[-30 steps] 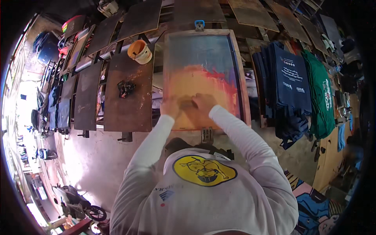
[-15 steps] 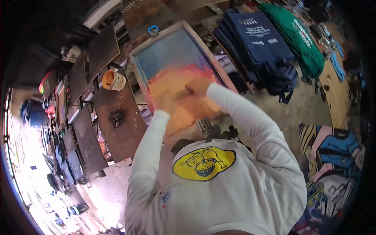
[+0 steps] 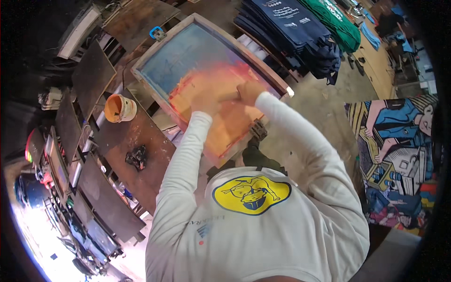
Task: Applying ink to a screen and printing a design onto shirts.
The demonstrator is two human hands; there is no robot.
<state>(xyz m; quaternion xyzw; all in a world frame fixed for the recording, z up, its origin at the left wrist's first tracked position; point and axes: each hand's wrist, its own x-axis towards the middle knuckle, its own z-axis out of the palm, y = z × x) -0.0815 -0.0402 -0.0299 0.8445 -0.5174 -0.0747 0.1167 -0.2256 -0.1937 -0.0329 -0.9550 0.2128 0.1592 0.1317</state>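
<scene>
Head view: at twelve o'clock, the right hand [image 3: 251, 91] curls round a squeegee [image 3: 229, 96] over the printing screen [image 3: 192, 49]; the left hand [image 3: 204, 101] is too blurred to tell. Likely stiff, light, ink-slick; best held by both ends.

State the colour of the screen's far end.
Screen's far end: greyish blue, best in head view.

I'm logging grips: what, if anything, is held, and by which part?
A bar: the right hand grips its right end; the left hand seems at its left, too blurred to be sure.
</scene>
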